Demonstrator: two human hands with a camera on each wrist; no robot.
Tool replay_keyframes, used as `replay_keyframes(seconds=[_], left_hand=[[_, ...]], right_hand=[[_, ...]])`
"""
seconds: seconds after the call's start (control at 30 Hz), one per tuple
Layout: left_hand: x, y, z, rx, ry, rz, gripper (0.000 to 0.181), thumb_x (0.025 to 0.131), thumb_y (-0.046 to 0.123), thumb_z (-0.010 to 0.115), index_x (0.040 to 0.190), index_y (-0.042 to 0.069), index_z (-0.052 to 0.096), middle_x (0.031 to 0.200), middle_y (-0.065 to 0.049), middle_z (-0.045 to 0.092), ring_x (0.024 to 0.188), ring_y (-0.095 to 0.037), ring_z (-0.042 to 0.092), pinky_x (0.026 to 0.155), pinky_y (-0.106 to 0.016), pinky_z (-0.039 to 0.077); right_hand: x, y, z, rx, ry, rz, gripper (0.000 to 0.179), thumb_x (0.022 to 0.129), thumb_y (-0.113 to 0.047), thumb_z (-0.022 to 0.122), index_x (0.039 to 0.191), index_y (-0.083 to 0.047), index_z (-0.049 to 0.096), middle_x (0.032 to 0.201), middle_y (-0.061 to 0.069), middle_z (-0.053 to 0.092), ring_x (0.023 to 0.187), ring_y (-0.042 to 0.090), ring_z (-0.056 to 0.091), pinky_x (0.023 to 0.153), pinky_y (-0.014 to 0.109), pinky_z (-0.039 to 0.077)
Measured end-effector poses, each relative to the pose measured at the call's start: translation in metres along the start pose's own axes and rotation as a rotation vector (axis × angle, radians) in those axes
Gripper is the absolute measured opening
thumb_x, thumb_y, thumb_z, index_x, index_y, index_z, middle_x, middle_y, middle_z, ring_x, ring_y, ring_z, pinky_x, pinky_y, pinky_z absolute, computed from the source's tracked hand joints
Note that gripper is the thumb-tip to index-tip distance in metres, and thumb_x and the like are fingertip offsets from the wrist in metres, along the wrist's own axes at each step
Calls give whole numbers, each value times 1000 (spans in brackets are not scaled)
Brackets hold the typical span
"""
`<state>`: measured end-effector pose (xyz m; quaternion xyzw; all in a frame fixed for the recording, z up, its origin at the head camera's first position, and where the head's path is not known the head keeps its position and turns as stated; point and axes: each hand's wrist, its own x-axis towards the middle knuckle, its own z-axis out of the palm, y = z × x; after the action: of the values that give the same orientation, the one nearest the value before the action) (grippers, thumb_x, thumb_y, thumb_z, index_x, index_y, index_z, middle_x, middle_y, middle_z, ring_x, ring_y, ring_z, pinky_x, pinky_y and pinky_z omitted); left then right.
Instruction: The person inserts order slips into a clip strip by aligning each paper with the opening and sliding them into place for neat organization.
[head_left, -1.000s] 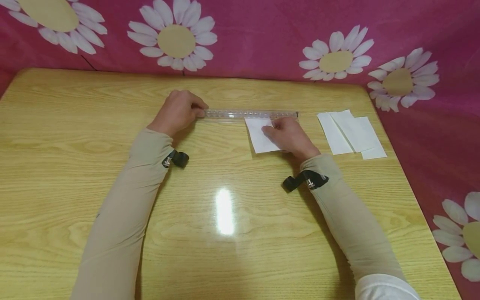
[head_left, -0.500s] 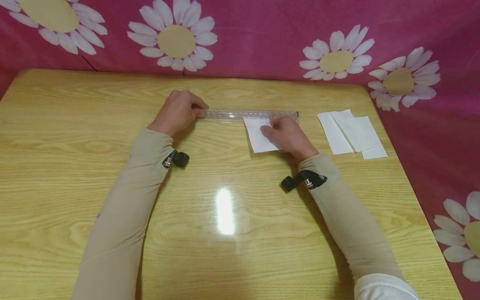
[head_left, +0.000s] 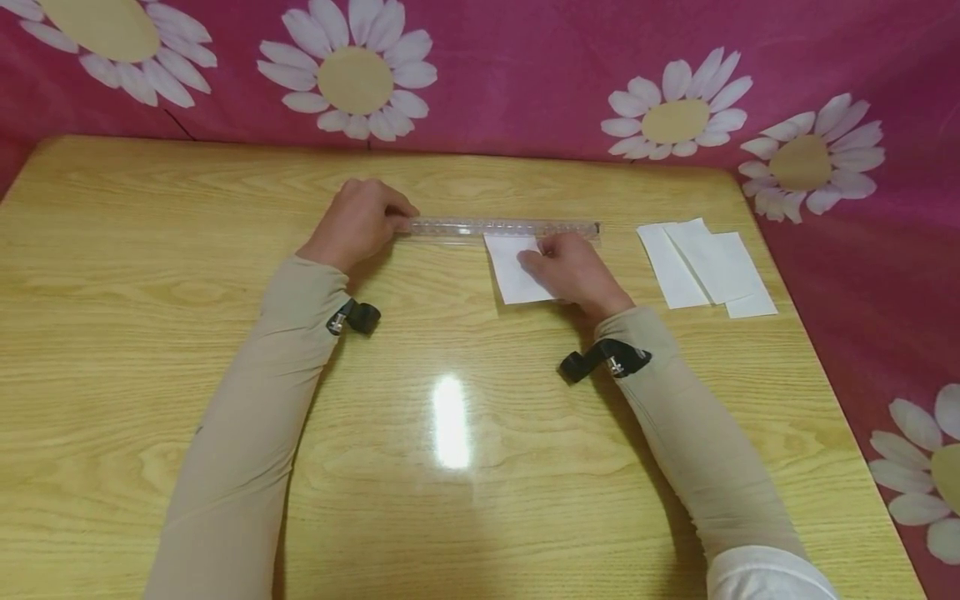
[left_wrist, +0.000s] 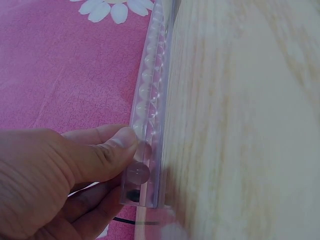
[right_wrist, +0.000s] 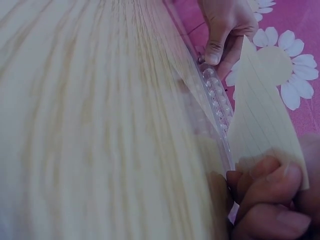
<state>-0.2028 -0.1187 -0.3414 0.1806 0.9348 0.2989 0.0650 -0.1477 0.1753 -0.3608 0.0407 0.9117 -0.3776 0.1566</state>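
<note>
A long clear plastic case (head_left: 465, 229) with a row of clear round balls inside stands across the table's far half. My left hand (head_left: 360, 221) pinches its left end. In the left wrist view the thumb (left_wrist: 122, 137) presses the case's side near a dark round piece (left_wrist: 133, 195) at the end. My right hand (head_left: 573, 267) holds a white paper slip (head_left: 517, 275) against the near side of the case, toward its right end. The right wrist view shows faint lines on the slip (right_wrist: 265, 120) and curled fingers (right_wrist: 272, 190) at its lower edge. Part of the slip is hidden behind the hand.
Several white paper slips (head_left: 705, 267) lie overlapping to the right of my right hand, near the table's right edge. The wood-grain table (head_left: 375, 458) meets a pink flower-print cloth (head_left: 510, 83) at the back and right.
My right hand and the paper slip have shifted slightly left along the case. My left hand keeps its pinch on the case's left end.
</note>
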Motion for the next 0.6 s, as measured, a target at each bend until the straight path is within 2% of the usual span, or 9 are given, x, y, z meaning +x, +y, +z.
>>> replay_keyframes(seconds=[0.6], left_hand=[[2, -1, 1, 10, 21, 28, 22, 98, 11, 70, 117, 5, 79, 121, -17, 77, 117, -32, 68, 106, -46, 54]], right_hand=[[2, -5, 4, -17, 1, -16, 39, 102, -36, 59, 72, -13, 53, 68, -3, 45, 68, 18, 46, 61, 30, 42]])
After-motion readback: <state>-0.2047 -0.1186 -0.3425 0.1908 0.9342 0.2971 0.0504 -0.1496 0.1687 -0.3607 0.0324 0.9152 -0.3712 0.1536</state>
